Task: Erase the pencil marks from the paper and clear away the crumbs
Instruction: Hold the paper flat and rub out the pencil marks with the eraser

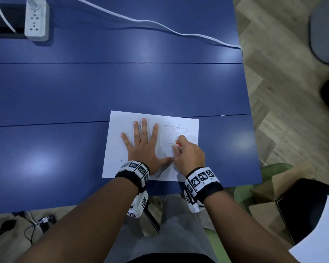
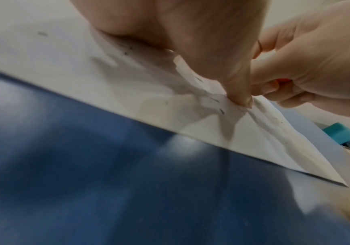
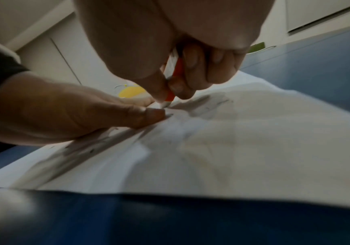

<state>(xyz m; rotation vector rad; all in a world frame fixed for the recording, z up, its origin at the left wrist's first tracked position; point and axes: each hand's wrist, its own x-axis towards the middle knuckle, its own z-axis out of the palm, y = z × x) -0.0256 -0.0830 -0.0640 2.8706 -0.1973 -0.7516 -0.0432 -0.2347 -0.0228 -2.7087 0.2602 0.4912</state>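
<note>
A white sheet of paper [image 1: 122, 149] with grey pencil marks [image 1: 176, 130] lies near the front edge of the blue table [image 1: 103, 88]. My left hand [image 1: 143, 147] lies flat on the sheet with fingers spread, pressing it down; its thumb [image 2: 239, 92] touches the paper beside my right hand. My right hand [image 1: 186, 152] pinches a white eraser with an orange sleeve [image 3: 171, 97], its tip on the paper [image 3: 232, 149] just below the pencil marks. Small dark eraser crumbs [image 1: 121, 160] are scattered over the sheet, and the paper is creased near my thumb.
A white power strip [image 1: 36, 19] sits at the table's far left, and a white cable [image 1: 160, 25] runs across the far side to the right edge. Cardboard boxes [image 1: 273, 186] and a black bag stand on the floor at right. The table edge is close under my wrists.
</note>
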